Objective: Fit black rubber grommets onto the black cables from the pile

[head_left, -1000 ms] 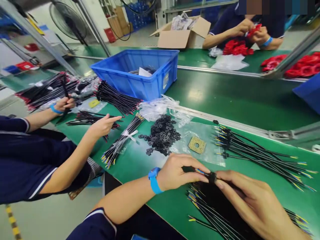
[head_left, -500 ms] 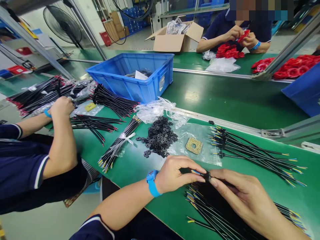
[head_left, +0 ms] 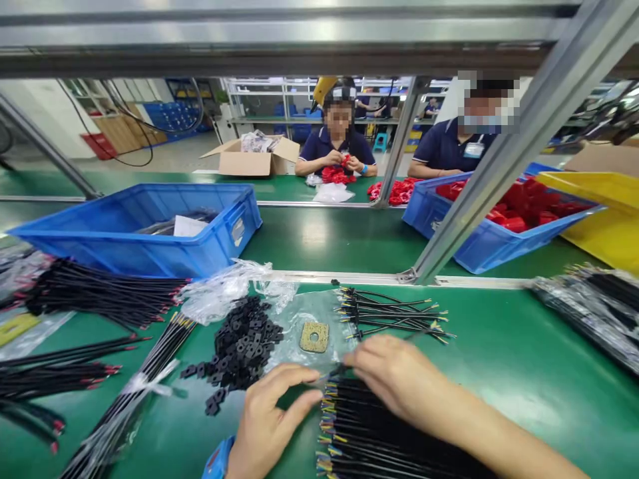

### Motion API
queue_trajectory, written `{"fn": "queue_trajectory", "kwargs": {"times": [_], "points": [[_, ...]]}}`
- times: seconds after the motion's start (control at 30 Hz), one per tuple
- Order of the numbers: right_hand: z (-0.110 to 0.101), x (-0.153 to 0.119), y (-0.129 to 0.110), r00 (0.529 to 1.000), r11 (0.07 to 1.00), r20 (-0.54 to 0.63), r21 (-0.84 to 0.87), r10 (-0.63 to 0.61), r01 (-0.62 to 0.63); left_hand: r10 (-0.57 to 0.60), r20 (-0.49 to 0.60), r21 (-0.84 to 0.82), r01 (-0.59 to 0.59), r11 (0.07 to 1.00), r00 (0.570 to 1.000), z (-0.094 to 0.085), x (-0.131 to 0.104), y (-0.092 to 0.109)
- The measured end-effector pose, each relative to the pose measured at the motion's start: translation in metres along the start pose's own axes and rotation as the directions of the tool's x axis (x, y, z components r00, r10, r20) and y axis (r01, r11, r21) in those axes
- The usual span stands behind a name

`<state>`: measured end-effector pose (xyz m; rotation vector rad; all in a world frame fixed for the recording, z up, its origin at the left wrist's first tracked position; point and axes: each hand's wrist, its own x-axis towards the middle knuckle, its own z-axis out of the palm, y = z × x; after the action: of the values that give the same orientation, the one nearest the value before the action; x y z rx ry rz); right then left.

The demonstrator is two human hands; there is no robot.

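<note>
My left hand (head_left: 267, 422), with a blue wristband, and my right hand (head_left: 394, 379) meet low in the middle of the view, pinching one black cable (head_left: 333, 372) between their fingertips. Beneath them lies a pile of black cables with coloured wire ends (head_left: 369, 439). A heap of small black square parts (head_left: 242, 346) sits just left of my hands. A tan square pad (head_left: 314, 337) rests on clear plastic beyond them. Several cables fitted with a black part (head_left: 389, 313) lie fanned out past my right hand.
A blue bin (head_left: 140, 229) stands at the back left, with crumpled plastic (head_left: 224, 296) and red-tipped cables (head_left: 100, 293) before it. A tied cable bundle (head_left: 134, 392) lies left. A slanted metal post (head_left: 499, 153), a blue bin of red parts (head_left: 494, 223) and a yellow bin (head_left: 599, 206) are right. Two people work opposite.
The view has swung up and to the right, so the co-worker on the left is out of sight. My hands stay together on the cable, now lower in the view.
</note>
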<state>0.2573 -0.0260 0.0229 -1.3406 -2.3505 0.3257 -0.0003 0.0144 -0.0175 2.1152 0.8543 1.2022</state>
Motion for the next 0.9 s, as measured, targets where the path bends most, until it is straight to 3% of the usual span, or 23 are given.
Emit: {"fn": "queue_trajectory", "kwargs": {"times": [0.07,0.17,0.33,0.63,0.9], "points": [[-0.02,-0.006,0.02,0.995,0.996,-0.095,-0.075,0.032,-0.039,-0.013,-0.037,0.001,0.013,1.0,0.999,-0.003,0.0,-0.001],[-0.035,-0.011,0.061,0.963,0.988,-0.235,-0.042,0.135,-0.149,-0.046,-0.08,0.003,0.046,0.999,0.996,-0.007,-0.002,-0.003],[-0.014,-0.008,0.105,0.967,0.979,-0.153,0.052,0.202,-0.196,-0.063,-0.131,0.039,0.069,0.997,0.989,-0.009,-0.003,-0.006],[0.017,0.001,0.107,0.963,0.983,-0.197,0.048,0.185,-0.179,-0.137,-0.181,0.019,0.142,0.99,0.974,-0.009,-0.01,-0.011],[0.007,-0.01,0.114,0.955,0.976,-0.216,-0.023,0.205,-0.215,-0.008,-0.093,0.015,0.009,1.0,0.996,-0.009,-0.01,-0.003]]}}
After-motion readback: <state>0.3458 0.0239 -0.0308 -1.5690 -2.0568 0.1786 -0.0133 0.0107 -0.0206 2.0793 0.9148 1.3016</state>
